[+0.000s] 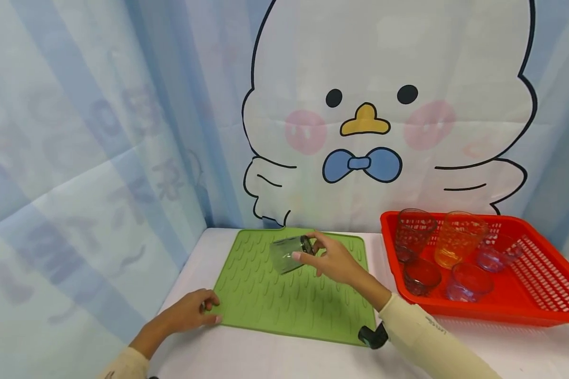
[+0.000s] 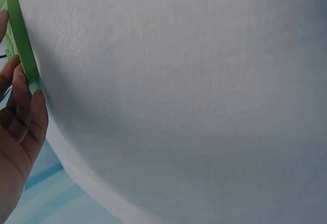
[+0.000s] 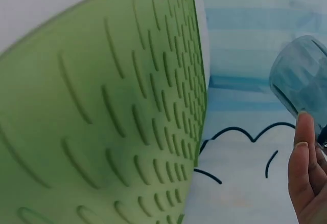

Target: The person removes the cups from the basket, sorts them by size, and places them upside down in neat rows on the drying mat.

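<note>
Holds a clear, dark-ended glass (image 1: 286,256) in the right hand (image 1: 335,260), pinched between thumb and fingers above the green mat (image 1: 313,316). Inclines the long axis: broad end pointing left and slightly down, dark end between the fingers. Contains, within the red basket (image 1: 483,311) right of the mat: tall dark-tinted glass (image 1: 412,237), amber glass (image 1: 457,242), low dark-based glass (image 1: 422,281), two violet-tinted glasses (image 1: 469,287). Extends the glass body leftward from the palm. Touches the mat's left edge with the left hand (image 1: 189,311), fingers loosely bent.

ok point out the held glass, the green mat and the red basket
Held glass (image 1: 286,255): head view, side wall
Green mat (image 1: 289,297): head view, ridged surface
Red basket (image 1: 502,315): head view, front wall
</note>
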Demonstrator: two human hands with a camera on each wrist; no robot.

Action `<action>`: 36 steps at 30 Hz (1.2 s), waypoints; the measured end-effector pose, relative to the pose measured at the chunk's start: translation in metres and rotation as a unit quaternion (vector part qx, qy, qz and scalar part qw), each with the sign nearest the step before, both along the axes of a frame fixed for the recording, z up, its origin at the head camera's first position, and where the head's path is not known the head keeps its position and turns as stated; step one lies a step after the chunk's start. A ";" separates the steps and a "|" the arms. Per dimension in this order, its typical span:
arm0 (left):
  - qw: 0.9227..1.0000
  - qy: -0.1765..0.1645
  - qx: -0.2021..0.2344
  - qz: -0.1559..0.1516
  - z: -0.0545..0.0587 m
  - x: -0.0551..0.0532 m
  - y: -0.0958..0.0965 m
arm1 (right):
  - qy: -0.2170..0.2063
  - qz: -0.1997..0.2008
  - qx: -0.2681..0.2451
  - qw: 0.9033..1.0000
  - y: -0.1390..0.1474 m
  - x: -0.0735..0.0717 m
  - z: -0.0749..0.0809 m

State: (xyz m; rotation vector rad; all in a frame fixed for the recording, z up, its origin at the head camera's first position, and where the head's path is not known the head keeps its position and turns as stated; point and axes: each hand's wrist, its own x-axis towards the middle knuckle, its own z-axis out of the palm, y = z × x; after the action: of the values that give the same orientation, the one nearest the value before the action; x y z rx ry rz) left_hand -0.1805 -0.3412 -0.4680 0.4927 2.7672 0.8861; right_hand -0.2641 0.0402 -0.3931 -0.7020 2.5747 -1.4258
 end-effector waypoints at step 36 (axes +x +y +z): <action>0.999 -0.023 -0.010 0.031 -0.004 -0.007 -0.005 | 0.123 0.008 0.133 0.983 -0.111 -0.087 -0.040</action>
State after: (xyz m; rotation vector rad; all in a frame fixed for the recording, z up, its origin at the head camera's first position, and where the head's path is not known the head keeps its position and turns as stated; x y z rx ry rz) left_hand -0.1872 -0.3462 -0.4723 0.3815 2.7599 0.8715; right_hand -0.3508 -0.0711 -0.4332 -0.9023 2.8610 -1.0146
